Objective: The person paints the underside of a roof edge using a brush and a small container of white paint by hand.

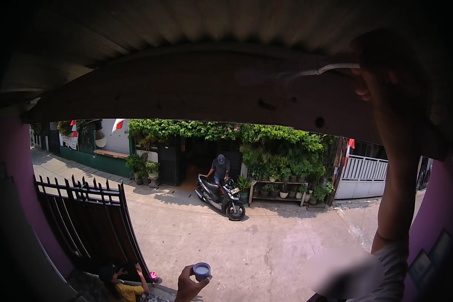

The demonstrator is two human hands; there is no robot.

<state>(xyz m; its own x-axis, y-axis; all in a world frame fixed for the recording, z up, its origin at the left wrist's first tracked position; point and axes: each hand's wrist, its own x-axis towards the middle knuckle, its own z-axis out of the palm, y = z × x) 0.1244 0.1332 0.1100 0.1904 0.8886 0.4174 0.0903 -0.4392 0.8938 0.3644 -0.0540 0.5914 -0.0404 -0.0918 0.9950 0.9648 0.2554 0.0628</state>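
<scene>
My left hand point(189, 284) holds a small cup point(202, 271) upright by its side at the bottom of the view. Pale, whitish contents show inside its bluish rim. Raised high on the right, my right hand point(370, 81) grips a slim, pale-handled tool point(336, 67), which looks like a small brush. The tool points left, its tip at a dark board point(211, 90) below the corrugated roof point(196, 22). A faint pale smear shows around the tip. Deep shade hides most of the right fingers.
A black spiked metal gate point(87, 226) stands at left, a person in a yellow top point(126, 290) beside it. Across the concrete lane point(279, 241), another person point(221, 168) stands at a motor scooter point(221, 194). Potted plants point(283, 190) line the far side. A blurred patch point(343, 271) covers the lower right.
</scene>
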